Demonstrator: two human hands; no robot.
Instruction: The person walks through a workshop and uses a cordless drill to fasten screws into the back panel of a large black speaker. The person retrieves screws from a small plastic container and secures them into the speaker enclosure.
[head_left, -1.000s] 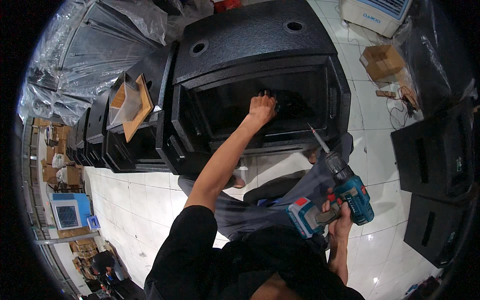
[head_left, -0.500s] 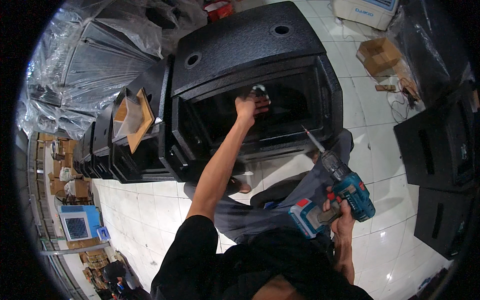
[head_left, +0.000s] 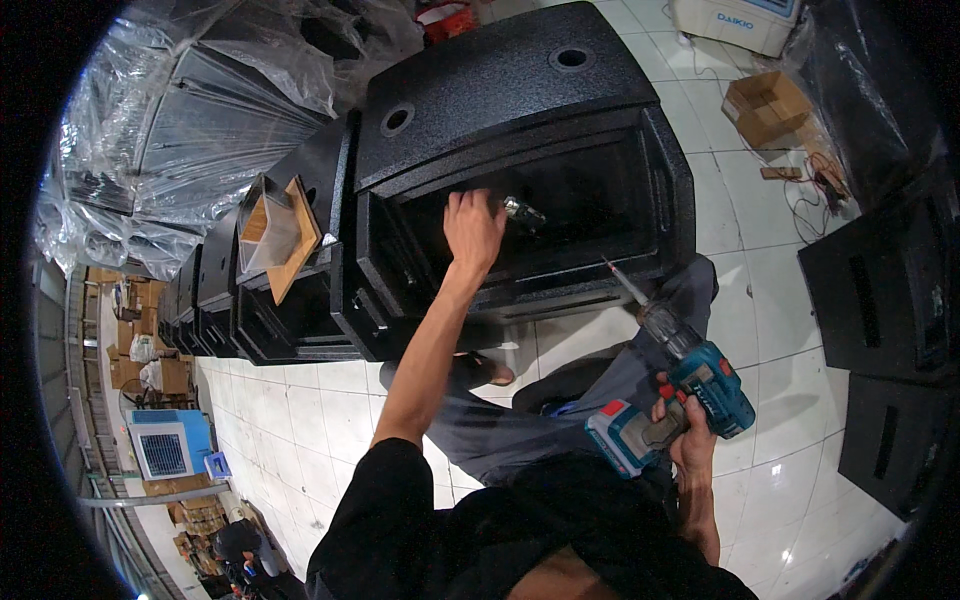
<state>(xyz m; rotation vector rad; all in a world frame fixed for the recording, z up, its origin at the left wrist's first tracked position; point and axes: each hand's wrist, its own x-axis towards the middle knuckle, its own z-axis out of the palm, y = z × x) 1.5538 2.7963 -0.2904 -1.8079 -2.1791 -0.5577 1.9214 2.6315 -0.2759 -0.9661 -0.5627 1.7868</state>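
Note:
My right hand point(head_left: 686, 428) grips a teal cordless drill point(head_left: 700, 375), its long bit pointing up and left toward the near right corner of a black speaker cabinet point(head_left: 500, 110). Over the cabinet's open recess is my left hand point(head_left: 474, 230), back upward, fingers curled; the fingertips and anything they hold are hidden. Just right of that thumb, apart from it, a small shiny clump point(head_left: 523, 213) lies in the dark recess. It looks like metal pieces in clear plastic, but is too small to be sure.
More black cabinets point(head_left: 290, 310) stand in a row to the left. A board with a clear plastic box point(head_left: 275, 235) rests on the nearest one. Two dark cabinets point(head_left: 885, 290) stand at right, near a cardboard box point(head_left: 768, 108) and cables. Another person point(head_left: 240, 550) is at lower left.
My left hand has drawn left and slightly nearer, away from the shiny clump, which now sits a little nearer in the recess. The drill stays in my right hand.

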